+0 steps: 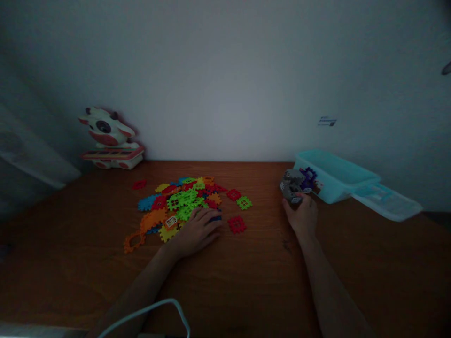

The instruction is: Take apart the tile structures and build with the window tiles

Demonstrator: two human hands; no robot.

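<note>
— Fingers [211, 224] of the left hand [197, 233] lie spread and flat on the near edge of a pile of coloured interlocking tiles [183, 199], gripping nothing; a loose red tile [237, 224] sits just beside them on the wooden table [246, 281]. What's further left?

— A cow-shaped toy [109, 138] against the wall, well apart from the pile. What does the other hand have?

— Right hand [302, 217], fingers closed around a grey and purple block assembly [298, 185], held just beside a turquoise plastic bin [333, 180], whose lid [387, 201] lies to its right.

— Any risk?

— Likely. A sweep of the flat hand could scatter tiles towards the table edge, and in light this dim the clipped pieces could pop apart if squeezed unevenly.
</note>
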